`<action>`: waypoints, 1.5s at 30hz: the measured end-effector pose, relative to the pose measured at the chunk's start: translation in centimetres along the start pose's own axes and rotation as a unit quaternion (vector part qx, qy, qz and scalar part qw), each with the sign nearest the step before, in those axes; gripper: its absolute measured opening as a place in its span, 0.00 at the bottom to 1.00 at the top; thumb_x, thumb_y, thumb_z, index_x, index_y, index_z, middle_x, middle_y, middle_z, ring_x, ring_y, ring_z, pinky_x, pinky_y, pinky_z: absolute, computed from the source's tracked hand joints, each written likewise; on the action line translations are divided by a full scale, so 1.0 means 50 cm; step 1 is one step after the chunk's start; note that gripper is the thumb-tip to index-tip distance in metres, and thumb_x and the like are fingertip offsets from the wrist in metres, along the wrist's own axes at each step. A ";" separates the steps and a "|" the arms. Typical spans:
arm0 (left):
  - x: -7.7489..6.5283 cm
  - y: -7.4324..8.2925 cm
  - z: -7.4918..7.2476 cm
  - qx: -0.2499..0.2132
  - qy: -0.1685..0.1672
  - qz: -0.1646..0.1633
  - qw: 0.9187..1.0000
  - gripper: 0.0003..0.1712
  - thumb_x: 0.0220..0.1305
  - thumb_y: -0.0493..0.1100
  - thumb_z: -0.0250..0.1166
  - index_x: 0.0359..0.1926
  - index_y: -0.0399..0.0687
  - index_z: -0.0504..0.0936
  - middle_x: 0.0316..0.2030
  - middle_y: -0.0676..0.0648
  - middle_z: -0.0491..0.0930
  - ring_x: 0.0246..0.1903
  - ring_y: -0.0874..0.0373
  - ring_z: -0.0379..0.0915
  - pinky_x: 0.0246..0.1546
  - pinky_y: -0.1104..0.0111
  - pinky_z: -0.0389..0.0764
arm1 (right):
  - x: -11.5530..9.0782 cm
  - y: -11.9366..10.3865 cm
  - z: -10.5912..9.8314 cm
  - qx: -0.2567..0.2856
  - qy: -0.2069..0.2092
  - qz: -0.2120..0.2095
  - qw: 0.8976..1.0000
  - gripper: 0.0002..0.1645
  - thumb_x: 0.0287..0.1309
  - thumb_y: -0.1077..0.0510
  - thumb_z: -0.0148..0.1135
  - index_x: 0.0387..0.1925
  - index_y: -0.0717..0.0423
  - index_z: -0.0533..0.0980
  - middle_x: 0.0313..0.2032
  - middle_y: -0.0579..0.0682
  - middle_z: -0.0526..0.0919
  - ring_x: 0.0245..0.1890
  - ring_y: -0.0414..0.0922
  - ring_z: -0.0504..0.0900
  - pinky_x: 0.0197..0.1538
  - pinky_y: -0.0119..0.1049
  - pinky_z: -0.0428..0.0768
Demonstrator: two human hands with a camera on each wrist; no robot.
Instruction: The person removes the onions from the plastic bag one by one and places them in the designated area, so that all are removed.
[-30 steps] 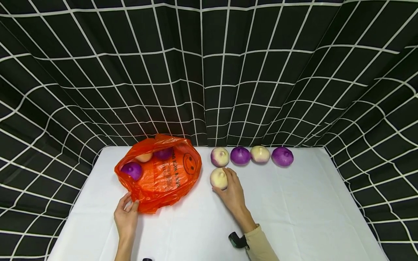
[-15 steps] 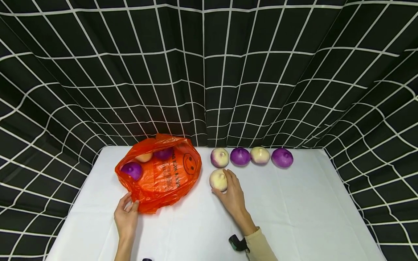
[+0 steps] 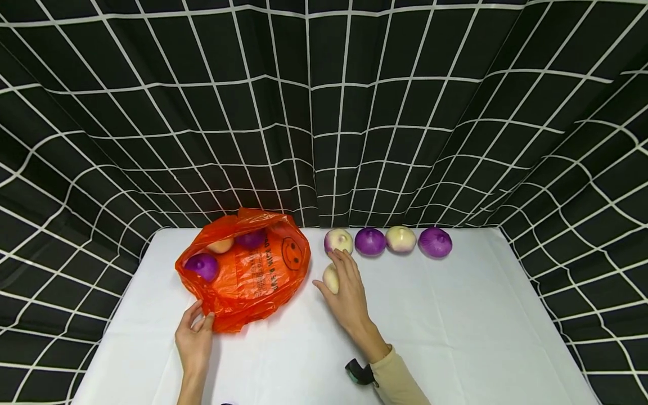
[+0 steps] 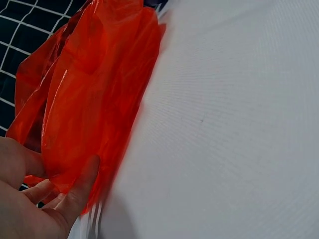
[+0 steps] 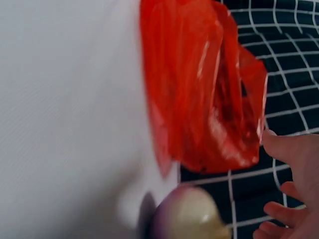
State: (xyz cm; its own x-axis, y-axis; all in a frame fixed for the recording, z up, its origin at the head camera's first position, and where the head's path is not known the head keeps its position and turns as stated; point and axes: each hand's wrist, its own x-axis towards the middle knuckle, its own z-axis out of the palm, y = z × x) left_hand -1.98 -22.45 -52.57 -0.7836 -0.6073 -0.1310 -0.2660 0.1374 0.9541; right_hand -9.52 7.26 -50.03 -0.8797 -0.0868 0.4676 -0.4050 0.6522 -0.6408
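My left hand [image 3: 194, 337] pinches the near edge of a red plastic bag [image 3: 243, 309], thumb on one side of the film and fingers on the other. The bag's mouth gapes; inside lie two purple onions, one of them this purple onion [image 3: 203, 266], and a pale onion [image 3: 221, 246]. My right hand [image 3: 348, 295] has its fingers extended and thumb spread over a whitish onion [image 3: 331, 278], half hidden behind the fingers. In the right wrist view that hand [image 5: 299, 184] stands with its thumb well apart, beside a white onion with a purple side [image 5: 192, 214].
Behind the right hand, a row of onions runs along the back of the white table [image 3: 476, 315]: a white-purple onion [image 3: 338, 242], a purple onion [image 3: 370, 242], a pale onion [image 3: 401, 239] and another purple onion [image 3: 435, 242]. A black gridded curtain [image 3: 324, 112] surrounds the table.
The right hand's thumb and fingers have come away from the whitish onion and spread, and the hand has shifted slightly left over it. The left hand and bag have stayed put.
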 end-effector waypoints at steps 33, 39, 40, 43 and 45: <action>0.006 -0.003 -0.001 0.008 -0.001 0.011 1.000 0.26 0.64 0.28 0.59 0.63 0.34 0.72 0.56 0.30 0.72 0.28 0.81 0.71 0.24 0.83 0.73 | 0.152 -0.138 0.227 -0.026 -0.166 -0.002 0.986 0.36 0.60 0.53 0.68 0.65 0.61 0.67 0.58 0.56 0.76 0.56 0.52 0.78 0.57 0.43 0.77; 0.012 0.002 -0.003 0.000 0.005 0.020 1.000 0.25 0.63 0.28 0.59 0.63 0.34 0.72 0.56 0.31 0.73 0.28 0.81 0.72 0.24 0.83 0.73 | 0.197 -0.118 0.288 -0.106 -0.191 0.042 0.975 0.32 0.58 0.46 0.69 0.56 0.62 0.73 0.47 0.56 0.80 0.47 0.52 0.81 0.49 0.43 0.81; 0.012 0.003 -0.004 -0.001 0.005 0.020 1.000 0.26 0.63 0.28 0.59 0.63 0.33 0.72 0.56 0.30 0.73 0.28 0.81 0.72 0.24 0.83 0.73 | 0.202 -0.116 0.295 -0.116 -0.197 0.052 0.972 0.31 0.58 0.44 0.69 0.54 0.62 0.74 0.45 0.56 0.81 0.45 0.52 0.82 0.47 0.43 0.82; 0.014 0.004 -0.006 -0.001 0.005 0.019 1.000 0.26 0.64 0.28 0.59 0.63 0.34 0.72 0.57 0.30 0.72 0.28 0.81 0.72 0.24 0.84 0.73 | 0.213 -0.112 0.314 -0.115 -0.202 0.092 0.968 0.31 0.55 0.41 0.70 0.50 0.60 0.76 0.40 0.56 0.83 0.40 0.52 0.84 0.42 0.43 0.83; 0.014 0.003 -0.006 -0.002 0.005 0.015 1.000 0.26 0.63 0.28 0.59 0.63 0.34 0.72 0.57 0.30 0.72 0.28 0.82 0.72 0.25 0.84 0.73 | 0.217 -0.113 0.324 -0.112 -0.200 0.115 0.967 0.32 0.53 0.39 0.71 0.48 0.59 0.76 0.39 0.55 0.84 0.38 0.52 0.84 0.40 0.43 0.83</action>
State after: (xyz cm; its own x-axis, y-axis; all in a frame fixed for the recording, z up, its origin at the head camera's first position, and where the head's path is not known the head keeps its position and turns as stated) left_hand -2.42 -23.08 -52.43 -0.7854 -0.6108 -0.1001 -0.2401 0.1515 0.9589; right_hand -20.82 -9.58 -51.21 -0.9842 -0.1750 0.0270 -0.1624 0.8316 -0.5311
